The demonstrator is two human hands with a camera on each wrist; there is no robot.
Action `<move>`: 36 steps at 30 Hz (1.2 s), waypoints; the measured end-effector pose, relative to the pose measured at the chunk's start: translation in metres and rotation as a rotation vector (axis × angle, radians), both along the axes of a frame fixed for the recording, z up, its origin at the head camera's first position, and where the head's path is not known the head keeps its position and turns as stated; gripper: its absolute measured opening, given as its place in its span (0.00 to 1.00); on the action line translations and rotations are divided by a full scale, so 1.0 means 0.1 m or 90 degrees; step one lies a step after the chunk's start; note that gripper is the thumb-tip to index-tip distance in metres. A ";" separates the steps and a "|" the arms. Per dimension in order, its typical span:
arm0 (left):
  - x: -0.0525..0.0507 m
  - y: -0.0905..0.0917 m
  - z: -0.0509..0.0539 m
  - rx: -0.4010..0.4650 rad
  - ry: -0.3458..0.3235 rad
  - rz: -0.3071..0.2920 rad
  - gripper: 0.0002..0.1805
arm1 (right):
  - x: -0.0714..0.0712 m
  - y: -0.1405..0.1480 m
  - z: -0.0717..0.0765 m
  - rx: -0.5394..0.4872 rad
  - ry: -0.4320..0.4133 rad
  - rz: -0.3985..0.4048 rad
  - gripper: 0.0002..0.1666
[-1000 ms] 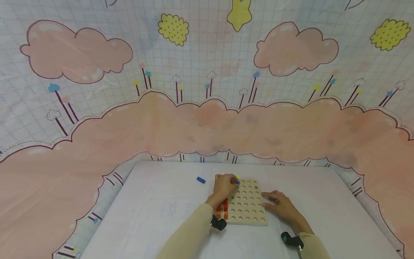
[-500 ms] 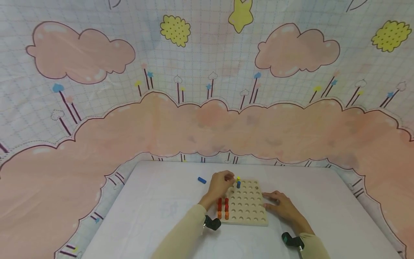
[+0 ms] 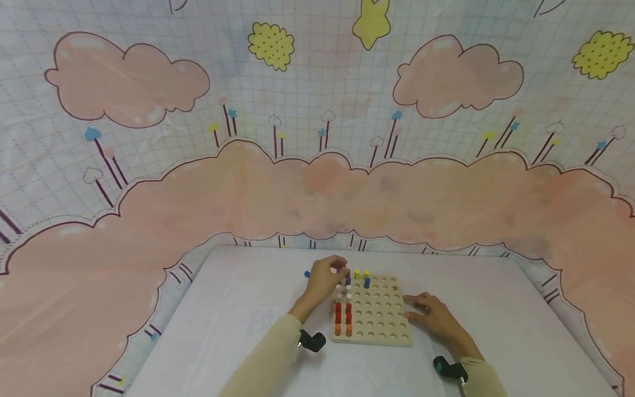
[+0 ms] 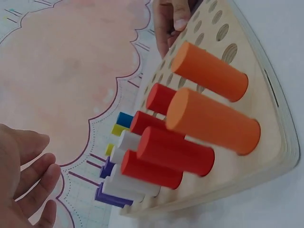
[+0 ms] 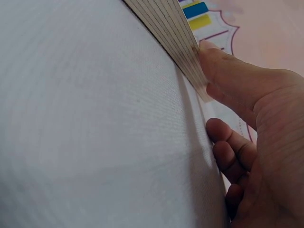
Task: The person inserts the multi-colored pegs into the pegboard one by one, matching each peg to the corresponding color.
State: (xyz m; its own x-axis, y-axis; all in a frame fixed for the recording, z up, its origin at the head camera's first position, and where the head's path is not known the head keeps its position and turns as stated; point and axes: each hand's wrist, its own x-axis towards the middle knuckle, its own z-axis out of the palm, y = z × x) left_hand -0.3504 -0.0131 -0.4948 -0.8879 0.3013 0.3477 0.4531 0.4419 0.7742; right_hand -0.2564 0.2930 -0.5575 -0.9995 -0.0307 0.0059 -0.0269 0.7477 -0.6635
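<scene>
A wooden pegboard [image 3: 378,341] lies on the table with rows of round holes. My left hand [image 3: 319,282] is over its far left corner, and the left wrist view shows its fingers relaxed with nothing between them. Orange pegs [image 4: 213,121], red pegs [image 4: 175,151] and white pegs [image 3: 348,292] stand upright along the board's left side. Purple pegs [image 4: 108,194], yellow pegs [image 3: 357,274] and one blue peg [image 3: 367,283] stand towards the far edge. My right hand [image 3: 435,317] touches the board's right edge, its thumb [image 5: 228,71] against the side.
Another blue peg [image 3: 307,274] lies on the white table [image 3: 223,309] beyond the left hand, partly covered by it. Behind the table hangs a patterned cloth [image 3: 278,193] with clouds.
The left hand has let go of the blue peg, which now stands in the board, and has moved left towards the loose blue peg. The right hand has stayed at the board's edge.
</scene>
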 end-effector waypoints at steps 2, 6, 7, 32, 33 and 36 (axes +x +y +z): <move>-0.01 -0.04 0.01 -0.001 -0.001 0.010 0.12 | -0.01 0.01 -0.01 0.004 0.002 0.000 0.29; -0.04 -0.13 0.01 -0.002 0.006 0.035 0.12 | -0.01 0.01 -0.03 0.004 0.002 0.000 0.29; -0.05 -0.15 0.01 0.002 0.006 0.039 0.12 | -0.02 0.01 -0.04 0.005 0.001 0.000 0.29; -0.25 -0.62 -0.13 0.006 0.009 0.109 0.12 | -0.02 0.02 -0.05 0.000 0.011 0.006 0.29; -0.26 -0.64 -0.15 0.001 0.006 0.109 0.12 | -0.02 0.02 -0.05 -0.003 0.013 0.006 0.29; -0.29 -0.69 -0.20 -0.007 -0.007 0.107 0.13 | -0.02 0.02 -0.05 -0.007 0.019 0.006 0.29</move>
State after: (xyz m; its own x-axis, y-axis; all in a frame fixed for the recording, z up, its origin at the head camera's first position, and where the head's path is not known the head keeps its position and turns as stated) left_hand -0.3792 -0.0819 -0.5153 -0.9300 0.1521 0.3345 0.3632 0.5191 0.7737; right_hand -0.2579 0.2946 -0.5622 -0.9986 -0.0399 0.0357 -0.0535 0.7399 -0.6706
